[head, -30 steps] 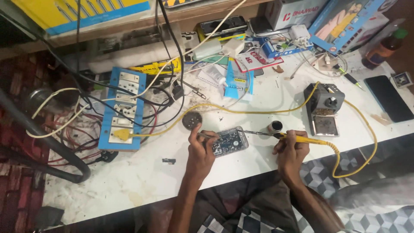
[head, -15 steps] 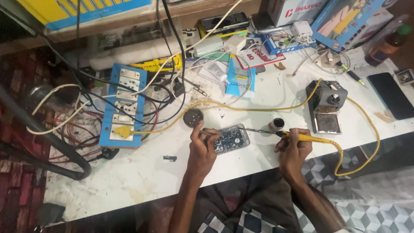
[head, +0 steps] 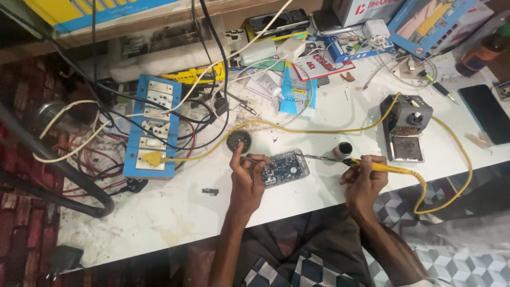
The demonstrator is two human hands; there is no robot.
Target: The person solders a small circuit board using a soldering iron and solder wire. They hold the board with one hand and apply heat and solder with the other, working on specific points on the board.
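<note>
Illumination is even and moderately bright across the white bench (head: pixel 159 212), apparently from overhead. Shadows are soft and short; a faint one lies under the left hand (head: pixel 247 178) and another beneath the right hand (head: pixel 366 183). No harsh glare shows, only a mild sheen on the dark phone (head: pixel 486 112) far right of the hands. The area left of the hands, off the bench, is dim and low in detail. Focus is acceptable at centre; the lower edge near the forearms is softer. Slight wide-angle bending appears at the frame edges.

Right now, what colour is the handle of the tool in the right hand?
Yellow. The soldering iron in the right hand has a yellow handle, seen in the head view.
</note>
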